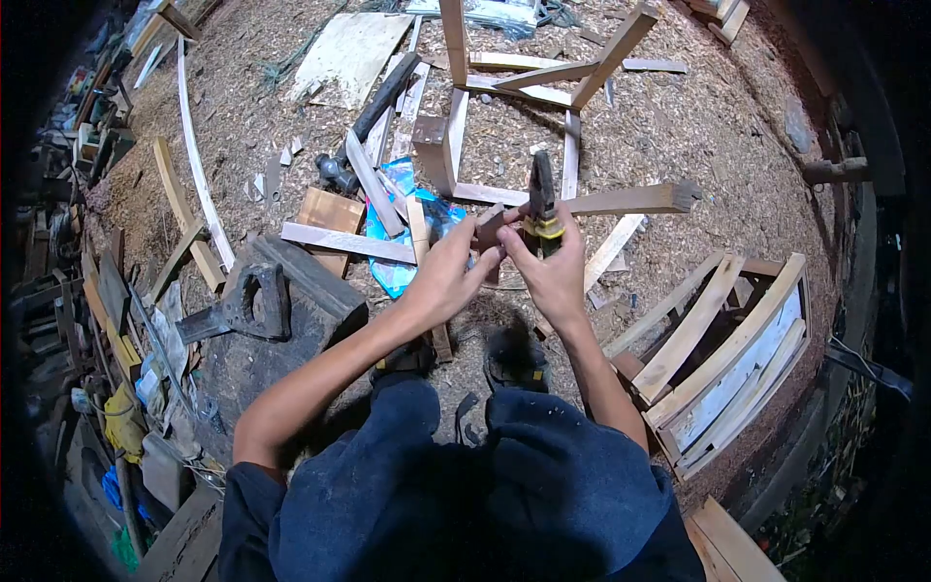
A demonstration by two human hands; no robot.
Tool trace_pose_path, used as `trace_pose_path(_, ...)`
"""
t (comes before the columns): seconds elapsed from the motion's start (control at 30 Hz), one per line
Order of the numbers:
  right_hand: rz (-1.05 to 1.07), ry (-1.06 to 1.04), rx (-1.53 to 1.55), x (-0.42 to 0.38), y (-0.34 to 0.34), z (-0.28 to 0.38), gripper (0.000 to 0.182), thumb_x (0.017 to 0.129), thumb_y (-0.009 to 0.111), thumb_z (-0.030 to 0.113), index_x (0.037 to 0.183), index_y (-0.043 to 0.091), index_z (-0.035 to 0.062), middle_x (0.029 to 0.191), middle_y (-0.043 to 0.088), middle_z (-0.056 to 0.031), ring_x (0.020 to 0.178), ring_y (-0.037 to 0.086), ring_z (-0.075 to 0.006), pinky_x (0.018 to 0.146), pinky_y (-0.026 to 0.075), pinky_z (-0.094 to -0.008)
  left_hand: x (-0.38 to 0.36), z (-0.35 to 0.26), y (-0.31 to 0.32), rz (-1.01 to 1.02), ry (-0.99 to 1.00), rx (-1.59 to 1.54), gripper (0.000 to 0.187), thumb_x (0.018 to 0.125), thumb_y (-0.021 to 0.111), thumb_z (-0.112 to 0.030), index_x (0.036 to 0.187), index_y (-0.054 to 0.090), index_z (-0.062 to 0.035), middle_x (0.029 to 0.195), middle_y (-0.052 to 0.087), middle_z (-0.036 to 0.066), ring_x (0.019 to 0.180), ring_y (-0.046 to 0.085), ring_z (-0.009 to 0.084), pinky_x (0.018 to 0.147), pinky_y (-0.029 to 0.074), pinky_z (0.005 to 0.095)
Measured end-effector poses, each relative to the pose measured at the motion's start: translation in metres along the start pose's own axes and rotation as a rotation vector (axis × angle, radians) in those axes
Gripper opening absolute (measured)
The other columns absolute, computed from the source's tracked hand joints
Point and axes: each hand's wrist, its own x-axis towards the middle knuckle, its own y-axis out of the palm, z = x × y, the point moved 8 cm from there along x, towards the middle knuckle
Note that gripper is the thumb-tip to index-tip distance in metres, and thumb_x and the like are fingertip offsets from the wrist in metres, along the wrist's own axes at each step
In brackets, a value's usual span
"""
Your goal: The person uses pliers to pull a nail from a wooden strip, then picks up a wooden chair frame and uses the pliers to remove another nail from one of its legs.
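My left hand (448,272) is closed on a small brown wood piece (491,227), pinched between thumb and fingers. My right hand (556,272) is wrapped around a dark tool with a yellow band (541,189), held upright; its exact kind is hard to make out. The right thumb and fingertips come close to the left fingers at the wood piece. Just beyond both hands lies a wooden frame with legs (514,89), resting on the ground. One of its legs (630,200) sticks out to the right, behind the right hand.
A hammer (337,175) lies at the frame's left, near a blue plastic bag (390,275). On a wood block (310,276) to the left rests a handsaw (260,301). Another slatted wooden frame (722,335) stands at the right. Wood chips and loose strips cover the ground.
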Motion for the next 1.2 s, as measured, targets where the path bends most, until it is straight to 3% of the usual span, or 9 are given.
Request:
trace_pose_path(0.1, 0.000, -0.033, -0.062, 0.015, 0.003, -0.001, 0.029, 0.085, 0.077, 0.006, 0.108, 0.059, 0.0008, 0.096, 0.073, -0.0077, 0.088, 0.070, -0.0131, 0.077, 0.056, -0.0308, 0.005, -0.023, -0.018, -0.237, 0.272, 0.310, 0.039, 0.096, 0.065, -0.013, 0.127, 0.047, 0.0030, 0.110, 0.062, 0.018, 0.097, 0.064, 0.0263, 0.082, 0.052, 0.0353)
trace_pose_path(0.23, -0.014, -0.179, -0.250, 0.040, 0.008, -0.011, 0.034, 0.082, 0.078, 0.008, 0.111, 0.061, 0.0025, 0.096, 0.074, -0.0135, 0.088, 0.073, -0.0205, 0.077, 0.056, -0.0348, 0.016, -0.005, -0.043, -0.357, 0.028, 0.064, 0.043, 0.090, 0.076, -0.020, 0.114, 0.047, 0.0006, 0.100, 0.056, 0.012, 0.088, 0.056, 0.0156, 0.076, 0.049, 0.0322)
trace_pose_path(0.4, 0.042, -0.299, -0.372, 0.054, 0.018, 0.000, 0.033, 0.083, 0.077, 0.011, 0.112, 0.062, 0.0055, 0.096, 0.074, -0.0170, 0.087, 0.074, -0.0297, 0.074, 0.058, -0.0387, 0.012, -0.021, -0.079, -0.548, 0.035, 0.313, 0.055, 0.085, 0.081, -0.020, 0.119, 0.043, 0.0008, 0.103, 0.057, 0.013, 0.092, 0.059, 0.0203, 0.078, 0.049, 0.0325)
trace_pose_path(0.47, 0.048, -0.277, -0.407, 0.057, 0.018, 0.006, 0.033, 0.083, 0.078, 0.011, 0.111, 0.062, 0.0073, 0.094, 0.074, -0.0170, 0.086, 0.075, -0.0314, 0.073, 0.059, -0.0403, 0.015, -0.037, -0.085, -0.605, 0.317, 0.490, 0.067, 0.082, 0.083, -0.021, 0.128, 0.042, 0.0050, 0.110, 0.057, 0.020, 0.093, 0.061, 0.0336, 0.088, 0.049, 0.0413)
trace_pose_path(0.6, 0.086, -0.355, -0.444, 0.063, 0.021, 0.012, 0.032, 0.083, 0.076, 0.009, 0.111, 0.062, 0.0090, 0.091, 0.074, -0.0173, 0.083, 0.074, -0.0332, 0.071, 0.058, -0.0421, 0.037, -0.029, -0.088, -0.286, 0.291, 0.357, 0.059, 0.080, 0.083, -0.019, 0.127, 0.054, 0.0011, 0.109, 0.062, 0.019, 0.100, 0.062, 0.0358, 0.091, 0.048, 0.0438)
trace_pose_path(0.73, 0.106, -0.382, -0.459, 0.067, 0.017, 0.022, 0.032, 0.082, 0.074, 0.008, 0.111, 0.061, 0.0103, 0.090, 0.073, -0.0185, 0.085, 0.072, -0.0362, 0.072, 0.056, -0.0447, 0.042, -0.025, -0.094, -0.245, 0.026, 0.266, 0.047, 0.082, 0.084, -0.021, 0.118, 0.063, 0.0001, 0.104, 0.070, 0.015, 0.100, 0.066, 0.0262, 0.089, 0.049, 0.0394)
trace_pose_path(0.93, 0.146, -0.366, -0.486, 0.074, 0.012, 0.033, 0.036, 0.078, 0.077, 0.006, 0.110, 0.061, 0.0094, 0.090, 0.073, -0.0178, 0.084, 0.072, -0.0371, 0.072, 0.056, -0.0447, 0.052, -0.023, -0.096, -0.201, 0.141, 0.177, 0.034, 0.088, 0.078, -0.018, 0.115, 0.067, -0.0006, 0.104, 0.073, 0.012, 0.097, 0.069, 0.0182, 0.088, 0.051, 0.0341)
trace_pose_path(1.03, 0.129, -0.347, -0.438, 0.079, 0.006, 0.036, 0.038, 0.078, 0.080, 0.007, 0.111, 0.061, 0.0088, 0.090, 0.073, -0.0169, 0.082, 0.074, -0.0309, 0.069, 0.056, -0.0403, 0.056, -0.027, -0.096, -0.153, 0.131, 0.252, 0.022, 0.089, 0.075, -0.016, 0.108, 0.072, -0.0037, 0.107, 0.075, 0.011, 0.101, 0.070, 0.0208, 0.089, 0.052, 0.0361)
trace_pose_path(1.2, 0.117, -0.371, -0.480, 0.084, 0.003, 0.042, 0.037, 0.079, 0.079, 0.006, 0.112, 0.062, 0.0082, 0.092, 0.075, -0.0153, 0.086, 0.075, -0.0291, 0.072, 0.058, -0.0384, 0.059, -0.025, -0.099, -0.153, 0.110, 0.271, 0.035, 0.085, 0.081, -0.017, 0.114, 0.070, -0.0013, 0.105, 0.075, 0.011, 0.099, 0.070, 0.0177, 0.087, 0.055, 0.0352)
